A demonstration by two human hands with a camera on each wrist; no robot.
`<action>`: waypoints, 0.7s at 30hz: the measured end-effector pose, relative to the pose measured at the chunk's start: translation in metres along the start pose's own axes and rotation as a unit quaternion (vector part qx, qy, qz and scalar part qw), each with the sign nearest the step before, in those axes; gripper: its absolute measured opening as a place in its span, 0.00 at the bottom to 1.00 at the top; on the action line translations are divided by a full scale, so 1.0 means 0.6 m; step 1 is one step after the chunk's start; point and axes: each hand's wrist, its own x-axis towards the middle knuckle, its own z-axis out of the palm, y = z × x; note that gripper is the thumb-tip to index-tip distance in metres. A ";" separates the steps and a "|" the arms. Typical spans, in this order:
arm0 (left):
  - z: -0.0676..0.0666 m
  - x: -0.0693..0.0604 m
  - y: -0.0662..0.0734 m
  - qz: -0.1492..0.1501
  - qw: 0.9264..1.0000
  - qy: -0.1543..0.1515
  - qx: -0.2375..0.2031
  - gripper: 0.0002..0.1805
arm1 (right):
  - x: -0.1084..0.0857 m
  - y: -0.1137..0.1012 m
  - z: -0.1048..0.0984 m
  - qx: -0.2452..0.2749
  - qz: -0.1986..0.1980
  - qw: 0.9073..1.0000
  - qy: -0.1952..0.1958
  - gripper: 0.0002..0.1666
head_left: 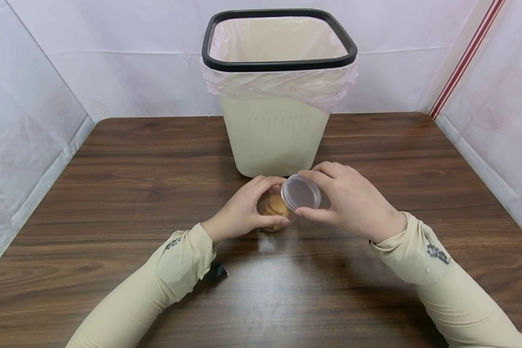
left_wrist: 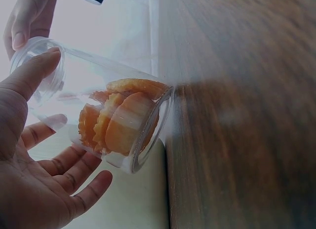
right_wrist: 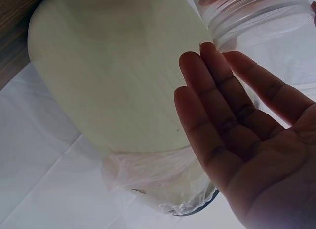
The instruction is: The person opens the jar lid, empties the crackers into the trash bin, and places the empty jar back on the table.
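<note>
My left hand (head_left: 239,208) curls its thumb and fingers round a clear plastic jar (left_wrist: 84,71). The jar leans, with its base edge at the tabletop. Several orange-brown crackers (left_wrist: 131,123), some with scalloped edges, lie in its lower part. At the jar's upper end is a round clear lid (head_left: 301,192), tilted toward the head camera. Thumb and index finger of my right hand (head_left: 348,198) pinch the lid's rim from the right. The other right fingers (right_wrist: 197,110) stretch out beside the jar. Whether the lid sits tight or loose, I cannot tell.
Right behind the hands, a cream waste bin (head_left: 274,140) with a black rim (head_left: 282,66) stands on the brown wooden table (head_left: 126,193). A pinkish liner bag (head_left: 282,87) folds over its edge. White sheeting (head_left: 135,82) encloses the back and sides.
</note>
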 end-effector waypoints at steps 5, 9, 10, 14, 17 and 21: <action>0.000 0.000 0.000 -0.002 1.000 -0.001 -0.003 0.35 | 0.000 0.002 -0.001 0.004 -0.011 1.000 0.001 0.34; 0.000 0.000 0.000 -0.002 1.000 -0.002 -0.001 0.35 | 0.000 0.004 -0.001 0.010 -0.017 1.000 0.000 0.34; -0.001 0.000 0.000 -0.002 1.000 -0.002 -0.001 0.35 | 0.000 0.004 -0.001 0.010 -0.019 1.000 0.000 0.34; -0.001 0.000 0.000 0.001 1.000 -0.001 0.001 0.35 | 0.001 0.005 -0.002 0.014 -0.022 1.000 -0.004 0.34; 0.000 0.000 0.000 0.002 1.000 -0.001 0.001 0.35 | 0.001 0.006 -0.002 0.016 -0.025 1.000 -0.007 0.34; 0.000 0.000 -0.001 0.002 1.000 -0.001 0.000 0.35 | 0.000 0.007 -0.003 0.020 -0.026 0.999 -0.012 0.34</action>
